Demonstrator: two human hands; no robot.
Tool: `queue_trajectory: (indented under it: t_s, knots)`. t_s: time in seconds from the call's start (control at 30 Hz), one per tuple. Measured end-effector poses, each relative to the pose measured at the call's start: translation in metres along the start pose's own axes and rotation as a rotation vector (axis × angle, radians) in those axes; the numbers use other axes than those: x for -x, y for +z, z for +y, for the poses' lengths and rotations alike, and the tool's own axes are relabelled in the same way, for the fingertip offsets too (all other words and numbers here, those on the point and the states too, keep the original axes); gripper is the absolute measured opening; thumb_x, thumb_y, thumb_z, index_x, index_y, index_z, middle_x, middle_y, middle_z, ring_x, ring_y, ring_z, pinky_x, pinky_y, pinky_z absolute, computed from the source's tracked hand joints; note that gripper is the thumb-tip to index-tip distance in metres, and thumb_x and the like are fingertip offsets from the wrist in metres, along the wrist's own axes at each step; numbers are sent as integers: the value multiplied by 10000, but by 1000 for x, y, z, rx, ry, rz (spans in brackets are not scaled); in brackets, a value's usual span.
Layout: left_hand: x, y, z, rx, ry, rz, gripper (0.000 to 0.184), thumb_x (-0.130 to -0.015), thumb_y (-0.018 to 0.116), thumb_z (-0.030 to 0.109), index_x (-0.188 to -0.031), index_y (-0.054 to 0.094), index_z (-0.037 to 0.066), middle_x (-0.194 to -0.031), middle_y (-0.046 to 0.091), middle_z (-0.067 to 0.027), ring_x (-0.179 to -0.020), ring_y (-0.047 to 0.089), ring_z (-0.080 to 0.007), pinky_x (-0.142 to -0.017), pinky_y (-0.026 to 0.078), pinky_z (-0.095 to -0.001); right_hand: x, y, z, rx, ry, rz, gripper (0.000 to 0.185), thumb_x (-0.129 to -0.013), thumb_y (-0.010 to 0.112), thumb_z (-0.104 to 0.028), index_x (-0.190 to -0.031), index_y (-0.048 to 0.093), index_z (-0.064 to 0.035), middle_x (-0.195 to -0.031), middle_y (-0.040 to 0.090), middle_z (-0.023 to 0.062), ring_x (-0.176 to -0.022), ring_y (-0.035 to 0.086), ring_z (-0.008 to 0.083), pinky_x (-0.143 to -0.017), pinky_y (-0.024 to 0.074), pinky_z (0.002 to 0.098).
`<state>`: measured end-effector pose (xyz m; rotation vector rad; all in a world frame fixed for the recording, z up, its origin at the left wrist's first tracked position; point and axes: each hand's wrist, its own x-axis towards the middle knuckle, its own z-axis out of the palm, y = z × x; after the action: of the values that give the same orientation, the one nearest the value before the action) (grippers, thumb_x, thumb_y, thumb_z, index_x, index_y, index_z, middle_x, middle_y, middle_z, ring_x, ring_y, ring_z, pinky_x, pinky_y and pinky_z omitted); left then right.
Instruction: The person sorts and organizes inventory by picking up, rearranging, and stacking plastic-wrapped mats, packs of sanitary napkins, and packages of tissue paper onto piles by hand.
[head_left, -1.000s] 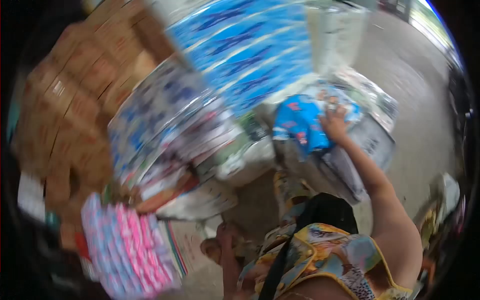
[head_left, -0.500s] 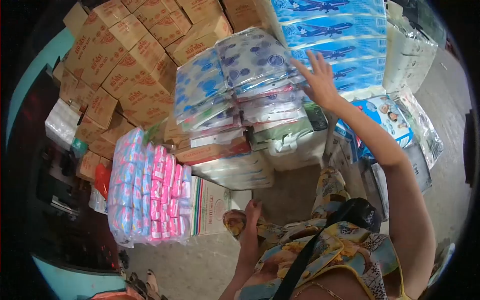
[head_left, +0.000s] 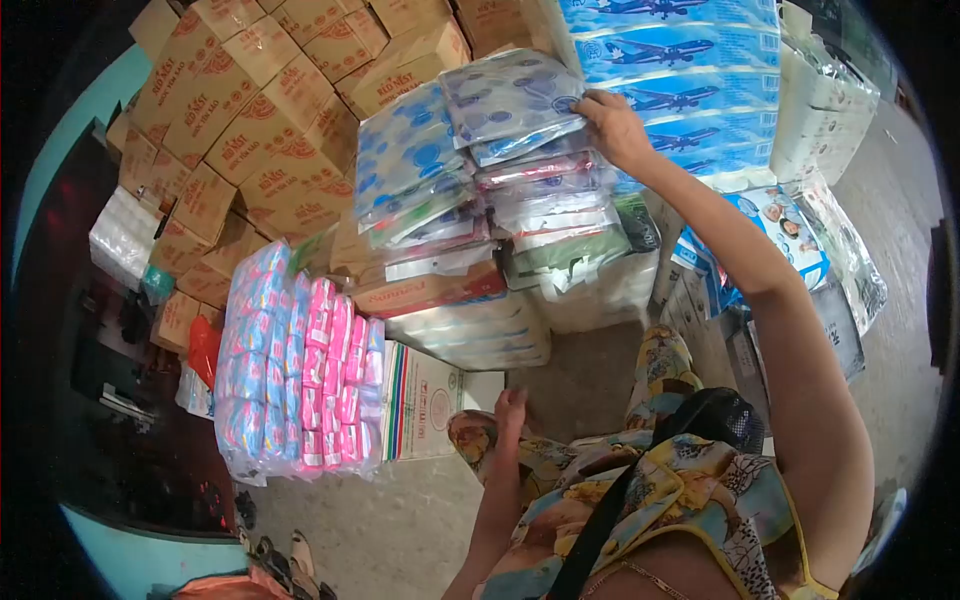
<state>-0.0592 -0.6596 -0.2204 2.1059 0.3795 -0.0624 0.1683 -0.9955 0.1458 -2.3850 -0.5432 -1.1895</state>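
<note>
Packs and cartons all over this place

So the upper left is basically a pile of brown cardboard boxes (head_left: 265, 130) with red print. Blue packs (head_left: 680, 95) with airplanes on them sit top right of center, right beside some white wrapped packs (head_left: 822, 115). Lower left there's a pink and light-blue bundle (head_left: 300, 380) next to a striped carton (head_left: 425, 405), plus footwear (head_left: 303, 558) on the floor (head_left: 400, 520).

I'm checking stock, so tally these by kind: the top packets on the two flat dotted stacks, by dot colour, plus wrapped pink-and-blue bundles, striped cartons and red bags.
Blue-dotted top packet: 1
Purple-dotted top packet: 1
Clear-wrapped bundle of pink and blue packets: 1
Carton with coloured stripes: 1
Red bag: 1
Total: 5
</note>
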Motion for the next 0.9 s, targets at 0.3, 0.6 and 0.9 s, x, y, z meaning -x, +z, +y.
queue_trajectory:
  t_s: [0.3, 0.6, 0.9]
  knots:
    - [32, -26, 216, 1171, -174, -638, 443, -827, 487, 407, -1138, 420, 100, -1032, 539, -84, -953, 522, -222, -710, 402, -318, 98, -105, -54, -147, 14, -70, 469, -587, 509, 79, -1020, 569, -92, -1103, 481, 154, -1009, 462, 314, -842, 400, 351]
    - [46, -57, 337, 1175, 275, -580, 667, -823, 333, 566, -1264, 304, 66, -1216, 403, -83, -1090, 410, -215, -925, 332, -351, 182, -148, -82, -348, 86, -244, 417, -524, 518, 65, -915, 592, -58, -1053, 448, 118, -990, 406, 315, -843, 343, 397]
    - [48, -47, 322, 901, 70, -578, 413, -771, 504, 123, -1143, 413, -32, -1057, 516, -107, -948, 516, -194, -829, 410, -299, 204, -175, -65, -786, 308, -760, 577, -623, 727, -281, -1110, 499, -73, -1229, 373, 141, -1143, 355, 302, -931, 309, 378]
